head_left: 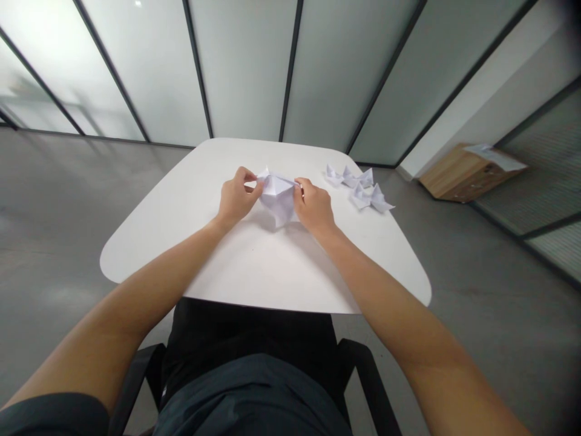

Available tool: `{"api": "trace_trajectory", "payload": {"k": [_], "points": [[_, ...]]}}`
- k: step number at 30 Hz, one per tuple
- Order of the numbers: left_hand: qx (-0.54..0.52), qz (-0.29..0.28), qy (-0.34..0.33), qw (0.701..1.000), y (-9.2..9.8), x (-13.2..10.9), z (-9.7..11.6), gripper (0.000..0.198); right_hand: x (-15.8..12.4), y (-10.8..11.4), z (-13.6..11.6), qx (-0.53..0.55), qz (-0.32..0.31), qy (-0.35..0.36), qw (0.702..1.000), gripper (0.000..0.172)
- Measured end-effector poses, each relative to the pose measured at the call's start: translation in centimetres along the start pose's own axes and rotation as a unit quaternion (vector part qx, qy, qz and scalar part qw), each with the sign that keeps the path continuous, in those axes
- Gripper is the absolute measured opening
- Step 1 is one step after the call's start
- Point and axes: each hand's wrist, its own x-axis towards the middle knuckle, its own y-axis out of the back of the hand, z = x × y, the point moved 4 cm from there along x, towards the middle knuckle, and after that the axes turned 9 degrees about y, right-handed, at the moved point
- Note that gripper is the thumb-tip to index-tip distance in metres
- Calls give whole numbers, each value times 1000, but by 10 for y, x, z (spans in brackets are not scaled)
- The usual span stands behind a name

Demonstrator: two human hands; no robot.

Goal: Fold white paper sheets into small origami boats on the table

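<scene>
A folded sheet of white paper (276,197) is held near the middle of a white table (254,269) with rounded corners, a little toward its far side. Whether its lower point touches the tabletop cannot be told. The sheet is gripped from both sides. The left hand (236,197) is curled, and the paper's left corner is pinched between its thumb and fingers (242,174). The right hand (314,207) is pressed in against the paper's right side, with the upper edge pinched by its fingertips (302,182). Both forearms are extended over the table's near edge. Several folded paper shapes (358,186), also white, are laid close together near the table's right edge, off to the side of the right hand and apart from it. Below the table's near edge, dark clothing (249,387) is seen on the seated person, and black chair arms (138,375) are seen on either side. The table is surrounded by a grey floor (59,254). A wood-toned box (463,175) with a white sheet (492,156) on top is placed on the floor well off to the right. Frosted glass partitions (245,66) with dark frames rise behind the table.
</scene>
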Motion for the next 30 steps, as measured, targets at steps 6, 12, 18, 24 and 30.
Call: {"api": "trace_trajectory", "payload": {"k": [6,12,18,24,30], "points": [[-30,-13,30,999,3,3,-4,13,0,-1,15,15,7,-22,1000,27],[-68,-4,58,996,2,10,-16,17,4,-6,36,44,-4,-101,994,28],[-110,-15,125,986,-2,15,-29,23,1,-13,49,148,2,-183,972,26],[-134,-40,154,978,-8,14,-31,24,-3,-22,52,310,8,-277,909,20],[-155,-33,192,969,-7,20,-42,17,-2,-26,59,384,36,-334,860,16]]}}
